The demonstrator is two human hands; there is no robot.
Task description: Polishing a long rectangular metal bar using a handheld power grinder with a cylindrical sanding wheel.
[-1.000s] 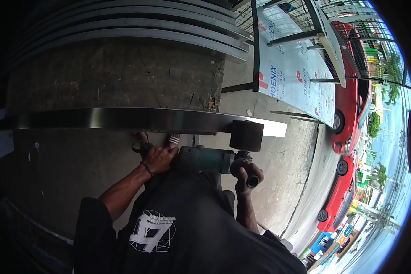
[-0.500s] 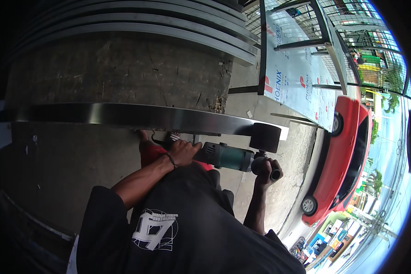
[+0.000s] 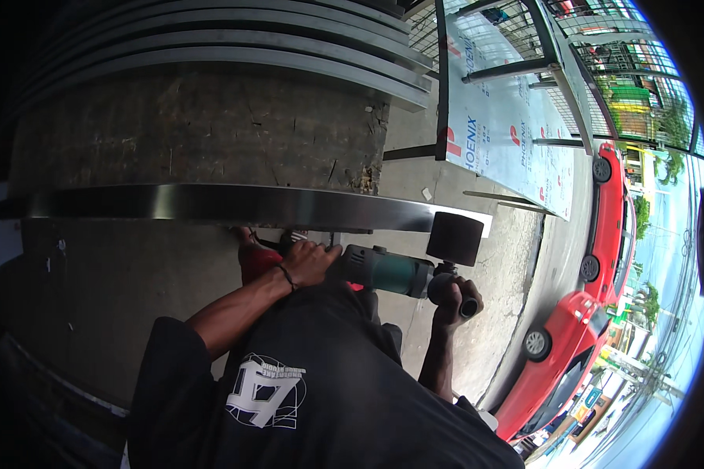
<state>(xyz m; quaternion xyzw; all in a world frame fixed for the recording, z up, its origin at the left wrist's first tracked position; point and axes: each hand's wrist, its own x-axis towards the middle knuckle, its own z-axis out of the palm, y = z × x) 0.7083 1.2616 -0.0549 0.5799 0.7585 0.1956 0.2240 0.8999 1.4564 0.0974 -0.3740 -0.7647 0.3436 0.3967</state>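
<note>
A green and black drum polisher point(image 3: 387, 271) lies across the front of my body, held at both ends. My left hand point(image 3: 309, 261) is closed round its rear end, where the grip itself is mostly hidden. At the other end, my right hand point(image 3: 454, 303) wraps round the black side handle point(image 3: 468, 307). The tool's dark brown abrasive drum point(image 3: 454, 238) overlaps the right end of a long shiny metal bar point(image 3: 242, 205). Whether drum and bar touch, I cannot tell. That bar runs along the near edge of a worn workbench point(image 3: 211, 129).
Several more metal bars point(image 3: 235, 56) are stacked on the bench's far side. At the right stands a metal frame with film-covered panels point(image 3: 501, 117). Beyond the concrete floor point(image 3: 489, 273), two red cars point(image 3: 555, 359) are on the street.
The polisher and both hands stay almost in place, and the grip is unchanged. My view has shifted slightly. Out on the street, a second red car now shows, and the cars' positions differ.
</note>
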